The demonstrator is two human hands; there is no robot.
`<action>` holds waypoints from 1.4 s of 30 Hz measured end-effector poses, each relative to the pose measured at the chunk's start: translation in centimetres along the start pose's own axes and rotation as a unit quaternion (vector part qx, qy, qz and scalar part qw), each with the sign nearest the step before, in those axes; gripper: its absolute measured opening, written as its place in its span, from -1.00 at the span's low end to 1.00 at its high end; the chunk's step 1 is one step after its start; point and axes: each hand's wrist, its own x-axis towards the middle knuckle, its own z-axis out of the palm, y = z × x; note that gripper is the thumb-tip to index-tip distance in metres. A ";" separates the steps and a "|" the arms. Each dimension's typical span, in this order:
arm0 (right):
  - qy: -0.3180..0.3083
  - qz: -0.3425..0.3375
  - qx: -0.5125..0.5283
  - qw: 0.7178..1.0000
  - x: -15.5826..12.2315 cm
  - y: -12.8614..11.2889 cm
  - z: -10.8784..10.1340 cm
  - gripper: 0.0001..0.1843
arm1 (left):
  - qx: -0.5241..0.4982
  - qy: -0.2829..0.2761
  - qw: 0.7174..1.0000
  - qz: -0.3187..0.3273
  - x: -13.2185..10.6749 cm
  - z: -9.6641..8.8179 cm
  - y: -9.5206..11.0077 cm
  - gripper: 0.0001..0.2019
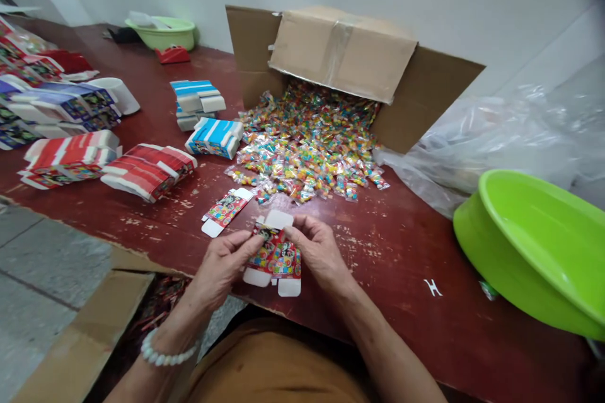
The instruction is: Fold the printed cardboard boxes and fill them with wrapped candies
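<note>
Close to the table's front edge, my left hand (224, 264) pinches the left side of flattened candy boxes (274, 255), red and multicoloured with white end flaps. Two printed faces show side by side, one overlapping the other. My right hand (319, 249) grips their right side, thumb on top. Just beyond my left hand, another flat candy box (227, 211) with white flaps lies on the table. A heap of small clear candy packets (302, 157) spreads behind it, spilling from a cardboard carton (347, 53) tipped on its side.
Bundles of red boxes (149, 170), blue boxes (215, 136) and purple boxes (66, 104) lie on the left. A green basin (482, 245) and plastic sheeting (510, 132) stand at right. A red tape dispenser (172, 55) is near the wall; an open carton (94, 334) sits below the table edge.
</note>
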 end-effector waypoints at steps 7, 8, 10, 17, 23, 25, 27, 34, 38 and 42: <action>-0.051 0.075 0.153 0.984 -1.0 -1.1 0.7 -0.61 | -0.049 -0.304 0.948 -0.086 -1.4 0.6 -0.5 -0.58; -0.066 0.077 0.156 0.983 -1.2 -1.1 0.6 -0.61 | -0.064 -0.313 0.944 -0.082 -1.4 0.7 -0.7 -0.57; -0.097 0.077 0.161 0.979 -1.5 -1.1 0.5 -0.59 | -0.081 -0.311 0.944 -0.069 -1.2 1.0 -1.1 -0.54; -0.151 0.066 0.176 0.970 -2.1 -1.4 0.5 -0.47 | -0.062 -0.227 0.971 -0.034 -0.8 2.5 -0.8 -0.63; 0.068 -0.128 -0.082 0.986 -2.3 -1.4 0.2 -0.59 | -0.026 -0.259 0.964 -0.053 -0.5 2.2 -1.3 -0.46; 0.105 -0.240 -0.237 0.936 -2.6 -1.9 0.0 -0.70 | -0.019 -0.289 0.955 -0.060 -0.4 2.1 -1.8 -0.45; 0.059 -0.294 -0.356 0.885 -2.9 -2.5 -0.2 -0.78 | -0.010 -0.271 0.960 -0.066 -0.4 2.0 -2.2 -0.44; -0.039 -0.251 -0.384 0.888 -3.8 -2.8 -0.6 -0.63 | 0.128 -0.256 0.958 -0.036 -0.7 1.7 -1.3 -0.46; -0.054 -0.212 -0.364 0.905 -4.1 -2.4 -0.8 -0.64 | 0.172 -0.271 0.947 -0.031 -0.7 1.6 -1.3 -0.50; -0.085 -0.193 -0.317 0.925 -3.9 -2.8 -1.6 -0.82 | 0.126 -0.322 0.937 -0.046 -0.6 1.8 -1.8 -0.45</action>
